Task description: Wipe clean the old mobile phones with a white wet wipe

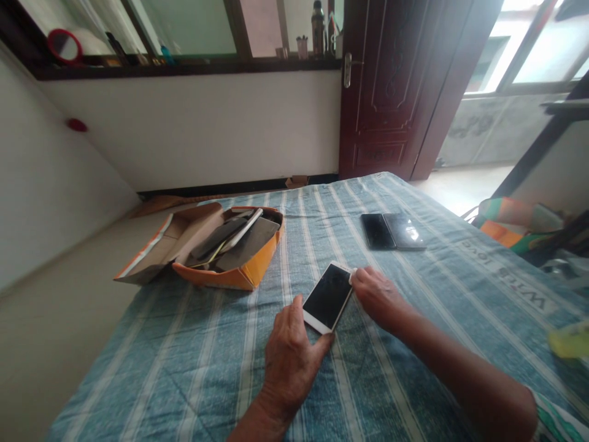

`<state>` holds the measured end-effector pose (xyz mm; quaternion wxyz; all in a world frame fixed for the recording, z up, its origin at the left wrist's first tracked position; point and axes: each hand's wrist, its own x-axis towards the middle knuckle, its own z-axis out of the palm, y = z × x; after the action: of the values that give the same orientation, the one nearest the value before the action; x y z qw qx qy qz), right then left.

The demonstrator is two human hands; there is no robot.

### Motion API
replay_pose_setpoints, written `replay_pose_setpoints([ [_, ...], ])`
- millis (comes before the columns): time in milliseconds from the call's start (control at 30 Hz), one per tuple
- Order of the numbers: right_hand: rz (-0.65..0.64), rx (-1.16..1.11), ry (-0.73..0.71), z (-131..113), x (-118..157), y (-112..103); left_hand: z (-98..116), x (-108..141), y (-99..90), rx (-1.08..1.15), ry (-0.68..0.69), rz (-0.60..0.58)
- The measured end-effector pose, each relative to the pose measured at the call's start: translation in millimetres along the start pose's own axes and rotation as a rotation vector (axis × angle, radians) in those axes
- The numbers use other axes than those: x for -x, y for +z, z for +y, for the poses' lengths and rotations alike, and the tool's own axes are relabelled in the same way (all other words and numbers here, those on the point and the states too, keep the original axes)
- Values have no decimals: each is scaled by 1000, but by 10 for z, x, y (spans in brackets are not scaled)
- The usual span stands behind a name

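Note:
A white smartphone (327, 297) with a dark screen lies face up and tilted on the striped bedspread (257, 362). My left hand (294, 350) grips its lower end, thumb at the near corner and fingers along the left edge. At the upper right edge of the phone, my right hand (373, 296) is closed, with its fingertips pinching a small white piece that looks like tissue or cloth. Two dark flat devices (378, 232), apparently phones, lie side by side beyond my right hand.
An open orange cardboard box (257, 270) with several phones and a cable inside stands at the left, its lid (161, 236) folded back. Behind the bed are a wall and a dark red door (391, 92). A yellow item (570, 339) lies at the right edge.

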<state>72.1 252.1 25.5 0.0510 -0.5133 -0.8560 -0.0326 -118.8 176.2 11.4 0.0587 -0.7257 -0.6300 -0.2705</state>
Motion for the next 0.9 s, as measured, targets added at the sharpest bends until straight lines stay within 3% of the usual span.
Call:
replay_pose_setpoints([
  [367,1,63,27,-93,-68,18,-18,6,31,-28,16,11],
  [533,70,50,13,-189,40,44,-13,11,30,-35,22,19],
  [900,237,-5,-174,-508,241,100,-29,25,48,-40,27,30],
])
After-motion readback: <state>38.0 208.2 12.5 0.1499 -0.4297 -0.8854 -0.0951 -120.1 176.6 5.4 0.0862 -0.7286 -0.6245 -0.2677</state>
